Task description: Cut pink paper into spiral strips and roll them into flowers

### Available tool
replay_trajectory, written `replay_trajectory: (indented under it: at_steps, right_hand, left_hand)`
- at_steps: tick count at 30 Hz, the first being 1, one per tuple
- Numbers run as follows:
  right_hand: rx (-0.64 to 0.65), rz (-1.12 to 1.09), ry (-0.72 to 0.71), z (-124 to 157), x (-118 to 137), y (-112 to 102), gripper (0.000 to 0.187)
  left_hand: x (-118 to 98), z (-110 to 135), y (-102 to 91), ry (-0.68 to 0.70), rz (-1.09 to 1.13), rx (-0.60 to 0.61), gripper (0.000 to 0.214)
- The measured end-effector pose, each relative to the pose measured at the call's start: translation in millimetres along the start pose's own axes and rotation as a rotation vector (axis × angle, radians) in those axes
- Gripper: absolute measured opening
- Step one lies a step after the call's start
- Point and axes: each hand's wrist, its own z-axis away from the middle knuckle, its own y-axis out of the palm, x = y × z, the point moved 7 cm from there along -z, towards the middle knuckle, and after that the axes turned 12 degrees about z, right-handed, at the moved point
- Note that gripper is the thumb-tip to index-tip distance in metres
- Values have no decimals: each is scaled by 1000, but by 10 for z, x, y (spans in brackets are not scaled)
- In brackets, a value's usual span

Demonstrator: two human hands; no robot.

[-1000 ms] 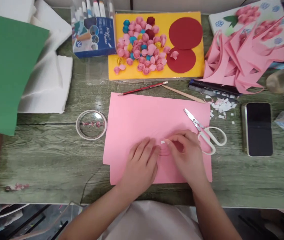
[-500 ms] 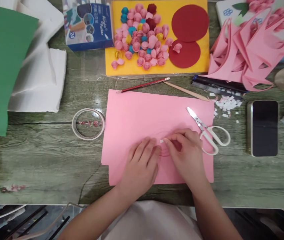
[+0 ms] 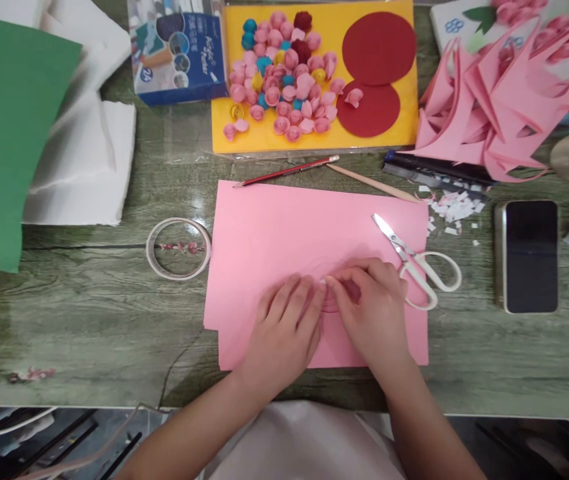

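Note:
Pink paper sheets (image 3: 259,227) lie stacked on the table in front of me. My left hand (image 3: 281,327) rests on them, its fingers extended and lying close together. Thumb and forefinger of my right hand (image 3: 374,310) pinch a tiny white piece (image 3: 323,282), which looks like cut tape, right at the left fingertips. Curved lines (image 3: 331,309) show on the pink paper between the hands; whether they are drawn or cut edges I cannot tell. White-handled scissors (image 3: 406,251) lie half open on the paper, beside the right hand.
A tape roll (image 3: 150,252) sits left of the paper. Behind lie a pencil (image 3: 289,171), a wooden stick (image 3: 371,182) and a yellow sheet (image 3: 284,147) with rolled paper flowers (image 3: 291,87). Right are pink offcuts (image 3: 504,107), white scraps (image 3: 457,208) and a phone-like dark object (image 3: 531,257).
The white piece has come up against my left fingertips, which now partly cover it. Both hands have otherwise barely moved. The view has shifted slightly.

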Motion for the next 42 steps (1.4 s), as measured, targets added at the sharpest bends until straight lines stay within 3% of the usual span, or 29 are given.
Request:
replay_trajectory:
  at_steps: [5, 14, 17, 19, 24, 29, 35, 42]
  right_hand:
    - [-17, 90, -8, 12, 30, -54, 14]
    - [-169, 198, -51, 94, 116, -297, 19]
    - [-252, 122, -6, 136, -20, -410, 40]
    - [-305, 15, -76, 179, -75, -458, 39]
    - [-176, 16, -397, 316, 44, -208, 39]
    - [-112, 80, -328, 352, 65, -4, 37]
    - [-186, 291, -354, 362, 142, -83, 31]
    - [-193, 389, -440, 316, 209, -123, 26]
  left_hand:
    - [-35, -8, 56, -9, -103, -1, 46]
    - [-98, 10, 56, -1, -225, -5, 43]
    - [-100, 9, 63, -15, -225, -4, 45]
    - [-100, 9, 72, -23, -215, -2, 46]
    - [-118, 8, 80, -17, -216, 1, 44]
    - [-124, 9, 84, -24, -249, 5, 44]
    - [-136, 12, 76, -11, -284, -7, 44]
    - [-146, 24, 86, -14, -283, -45, 44]
